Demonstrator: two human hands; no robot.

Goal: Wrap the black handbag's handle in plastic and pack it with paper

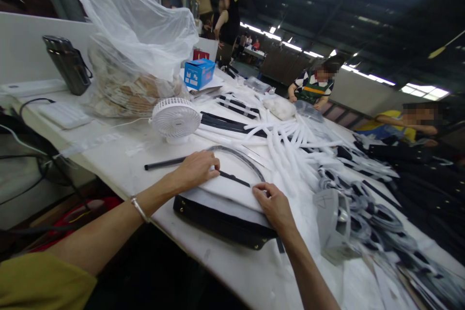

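Note:
A black bag [225, 220] with gold-coloured studs lies on the table before me, its base towards me. White foam sheeting [232, 191] covers its upper side. Beyond it arches a handle [241, 157] in clear wrapping. My left hand [198, 169] has its fingers curled over the far left edge of the foam, by a black zip-like strip [234, 178]. At the right end of the foam, my right hand [274, 203] pinches the edge between thumb and fingers. A dark rod-like strip [163, 163] sticks out left of my left hand.
A small white fan [176, 118] stands behind my left hand. White foam strips [290, 155] pile up beyond the bag. A tape dispenser [332, 223] and wrapped handles [374, 218] lie right. Behind are a plastic sack [127, 82], a flask [68, 65] and co-workers [314, 85].

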